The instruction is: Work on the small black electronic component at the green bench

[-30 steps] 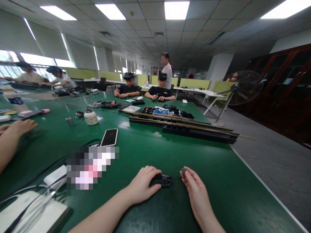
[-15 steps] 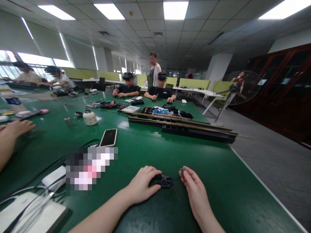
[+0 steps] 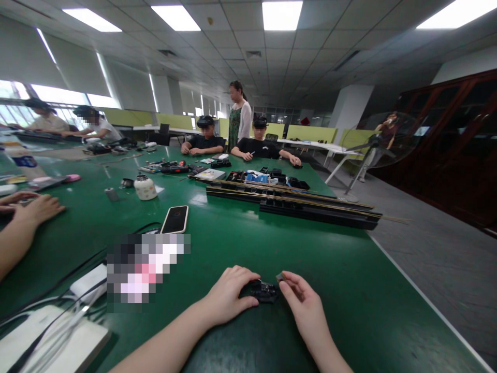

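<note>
My left hand (image 3: pixel 229 293) rests on the green table (image 3: pixel 341 280) and grips a small black part (image 3: pixel 264 291) at its left end. My right hand (image 3: pixel 301 301) pinches a tiny grey piece (image 3: pixel 280 277) between thumb and forefinger, right above the black part's right end. Whether the tiny piece touches the black part I cannot tell.
A phone (image 3: pixel 175 219) lies face up ahead on the left, next to cables and white boxes (image 3: pixel 54 339). Long black rails (image 3: pixel 295 204) cross the table further back. A co-worker's hands (image 3: pixel 29 207) rest at the left. Other people sit and stand at the far end.
My right hand has moved left with the tiny piece, closing the gap to the black part. My left hand has stayed put. A standing person far back has walked left.
</note>
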`<state>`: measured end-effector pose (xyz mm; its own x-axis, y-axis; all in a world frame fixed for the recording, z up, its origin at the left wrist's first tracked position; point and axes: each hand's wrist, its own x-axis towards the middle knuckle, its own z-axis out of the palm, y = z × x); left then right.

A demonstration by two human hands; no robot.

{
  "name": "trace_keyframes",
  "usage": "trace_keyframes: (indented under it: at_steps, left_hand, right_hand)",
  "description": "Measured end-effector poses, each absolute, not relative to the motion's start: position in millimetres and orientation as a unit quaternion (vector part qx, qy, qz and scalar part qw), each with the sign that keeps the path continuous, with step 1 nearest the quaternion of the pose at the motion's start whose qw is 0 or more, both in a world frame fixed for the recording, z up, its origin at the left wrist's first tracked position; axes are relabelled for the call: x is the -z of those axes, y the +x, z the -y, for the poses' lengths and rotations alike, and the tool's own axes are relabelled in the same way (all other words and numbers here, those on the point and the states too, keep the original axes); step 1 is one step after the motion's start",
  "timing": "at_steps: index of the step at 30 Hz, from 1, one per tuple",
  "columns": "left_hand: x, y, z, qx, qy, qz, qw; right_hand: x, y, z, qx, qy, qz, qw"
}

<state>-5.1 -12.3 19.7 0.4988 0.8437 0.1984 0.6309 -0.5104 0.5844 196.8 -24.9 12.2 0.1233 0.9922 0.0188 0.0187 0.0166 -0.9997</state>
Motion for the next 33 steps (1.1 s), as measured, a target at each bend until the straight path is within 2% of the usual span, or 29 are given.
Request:
trace_keyframes:
  at_steps: [7,12,33]
  left_hand:
    - [-20,-5,12,-0.224,0.841,-0.443,0.215]
    - [-17,-6,12,-0.231,0.843,-0.438,0.212]
    - [-19,-5,15,-0.238,0.845,-0.432,0.207]
  right_hand:
    - [-12,194,32,-0.300,-0.531,0.680,0.407]
    - [-19,192,36,-0.247,-0.520,0.751,0.324]
    - [-19,193,36,-0.272,-0.540,0.741,0.293]
